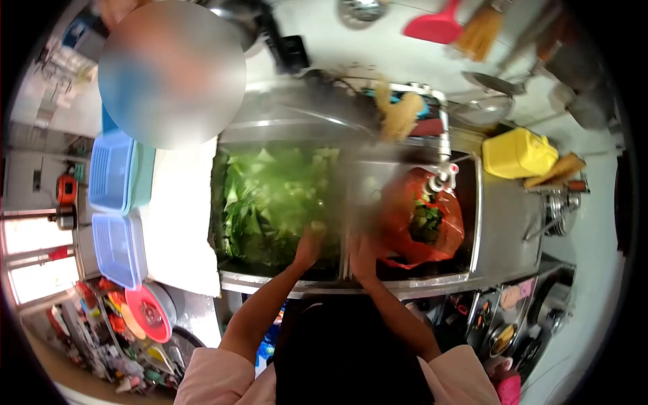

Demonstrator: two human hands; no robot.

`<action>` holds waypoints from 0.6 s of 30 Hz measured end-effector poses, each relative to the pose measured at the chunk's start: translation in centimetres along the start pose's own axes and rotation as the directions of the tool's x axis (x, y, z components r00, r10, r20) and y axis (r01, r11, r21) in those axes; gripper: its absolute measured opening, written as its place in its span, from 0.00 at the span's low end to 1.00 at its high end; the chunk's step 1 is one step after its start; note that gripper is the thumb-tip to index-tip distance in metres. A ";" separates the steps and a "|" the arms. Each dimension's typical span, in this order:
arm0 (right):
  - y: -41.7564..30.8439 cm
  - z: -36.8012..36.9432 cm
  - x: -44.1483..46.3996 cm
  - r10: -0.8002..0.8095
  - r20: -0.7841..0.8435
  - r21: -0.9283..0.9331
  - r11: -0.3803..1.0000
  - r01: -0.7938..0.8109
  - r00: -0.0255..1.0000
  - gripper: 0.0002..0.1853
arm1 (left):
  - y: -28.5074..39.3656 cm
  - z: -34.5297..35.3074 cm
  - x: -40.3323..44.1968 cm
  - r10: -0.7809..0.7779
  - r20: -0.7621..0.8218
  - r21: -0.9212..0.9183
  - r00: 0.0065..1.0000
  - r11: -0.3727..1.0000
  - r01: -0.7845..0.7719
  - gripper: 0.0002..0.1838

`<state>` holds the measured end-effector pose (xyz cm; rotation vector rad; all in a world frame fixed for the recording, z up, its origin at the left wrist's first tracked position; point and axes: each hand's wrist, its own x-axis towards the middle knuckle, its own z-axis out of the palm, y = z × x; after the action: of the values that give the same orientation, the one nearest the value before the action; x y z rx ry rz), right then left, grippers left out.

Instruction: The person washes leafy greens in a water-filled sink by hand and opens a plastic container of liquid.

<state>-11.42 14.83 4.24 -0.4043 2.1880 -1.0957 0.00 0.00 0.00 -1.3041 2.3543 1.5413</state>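
Right now my two hands are apart at the front of the wide double-basin stainless steel sink (405,291), which stands straight before me. My left hand (308,250) reaches down into the sink's left basin, among the bright green leafy vegetables with pale stems (270,196) that spread across most of that basin. A pale green bit shows by its fingertips, but the blur is too strong for me to tell whether they are clamped on it. My right hand (363,260) is at the sink's middle divider, just beside the crumpled translucent red plastic bag (453,236); I cannot tell whether its smeared fingers grip anything.

That bag sits inside the sink's right basin, its mouth spread around more dark green leaves (426,223), under the white pipe-like tap (443,138) that comes over from the sink's back edge. Right of the sink is a yellow plastic jug (516,154). Left of the sink runs a white flat-topped desk (179,216), and along its edge away from the sink are a light blue ribbed plastic basket (111,172) and a shallow periwinkle plastic tray (118,250).
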 end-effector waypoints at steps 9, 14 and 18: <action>-5.5 14.6 7.3 -0.140 0.371 0.221 0.973 0.059 0.918 0.18 | -9.5 -8.5 4.5 -0.184 -0.244 -0.377 0.952 0.923 0.081 0.23; 0.3 24.7 13.8 -0.112 0.450 0.210 0.978 0.017 0.886 0.19 | -20.0 -5.9 8.6 0.060 -0.266 -0.351 0.962 0.923 -0.155 0.24; 3.5 27.2 15.5 -0.011 0.572 0.170 0.980 -0.105 0.820 0.15 | -16.7 -8.4 7.8 -0.167 0.037 -0.626 0.985 0.764 0.153 0.27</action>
<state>-4.65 -7.50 -16.91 -0.5108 1.5361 -0.9892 9.24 -13.83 -11.60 -1.5690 1.7034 2.3716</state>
